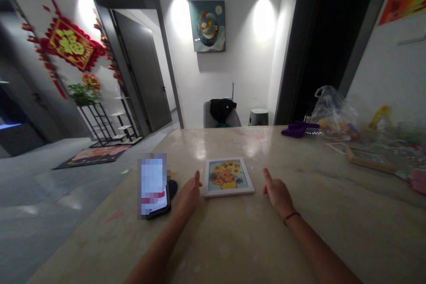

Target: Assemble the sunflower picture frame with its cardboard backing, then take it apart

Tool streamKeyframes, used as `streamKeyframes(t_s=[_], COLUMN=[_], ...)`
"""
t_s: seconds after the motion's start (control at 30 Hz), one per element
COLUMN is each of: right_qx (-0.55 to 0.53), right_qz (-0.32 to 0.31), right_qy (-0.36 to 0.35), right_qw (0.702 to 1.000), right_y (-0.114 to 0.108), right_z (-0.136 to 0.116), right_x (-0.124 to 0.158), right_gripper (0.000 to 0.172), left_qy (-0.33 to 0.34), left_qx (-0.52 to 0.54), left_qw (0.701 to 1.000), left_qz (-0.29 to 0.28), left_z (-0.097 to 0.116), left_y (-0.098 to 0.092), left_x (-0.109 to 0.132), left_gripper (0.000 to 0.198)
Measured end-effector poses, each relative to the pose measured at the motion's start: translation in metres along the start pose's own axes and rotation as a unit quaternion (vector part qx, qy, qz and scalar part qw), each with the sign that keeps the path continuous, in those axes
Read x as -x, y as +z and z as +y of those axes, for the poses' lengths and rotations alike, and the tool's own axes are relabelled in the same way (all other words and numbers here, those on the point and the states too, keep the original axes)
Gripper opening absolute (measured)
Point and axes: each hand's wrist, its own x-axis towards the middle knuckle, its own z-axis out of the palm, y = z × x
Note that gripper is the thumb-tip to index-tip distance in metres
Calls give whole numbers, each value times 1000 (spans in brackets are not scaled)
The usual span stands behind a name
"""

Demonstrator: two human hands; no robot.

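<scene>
White-framed sunflower picture (228,176) flat on table (299,230) | our left hand (188,195) at 9, right hand (278,194) at 3 | both grips wide, holding nothing

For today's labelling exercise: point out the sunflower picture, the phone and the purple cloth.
sunflower picture (228,176), head view, painted middle.
phone (156,207), head view, lower screen edge.
purple cloth (297,129), head view, its middle.

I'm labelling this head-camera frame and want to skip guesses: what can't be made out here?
- Phone: screen pixelated, unreadable.
- Clutter at the table's right, plastic bag: blurred, contents unclear.
- Right doorway: too dark inside.
- Left hand and right hand beside the sunflower picture: contact with the frame unclear.
</scene>
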Motion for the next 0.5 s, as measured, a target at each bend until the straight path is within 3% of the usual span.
streamKeyframes(t_s=[0.13, 0.23, 0.4, 0.5], right_qx=[101, 108, -51, -206], right_qz=[12, 19, -4, -15], right_qy=[-102, -162, -102, -27], right_qw=[990, 981, 993, 978], right_y=[13, 23, 24, 22], right_z=[-1, -1, 1, 0], right_x=[3, 3, 3, 3], right_gripper=[41, 30, 21, 17], left_qy=[-3, 9, 12, 13], left_qx=[-97, -140, -113, -36], left_qw=[995, 990, 994, 999], left_qz=[-3, -1, -5, -15], left_z=[7, 12, 11, 9], left_y=[6, 12, 10, 7], left_x=[9, 15, 18, 14], left_gripper=[53, 44, 42, 40])
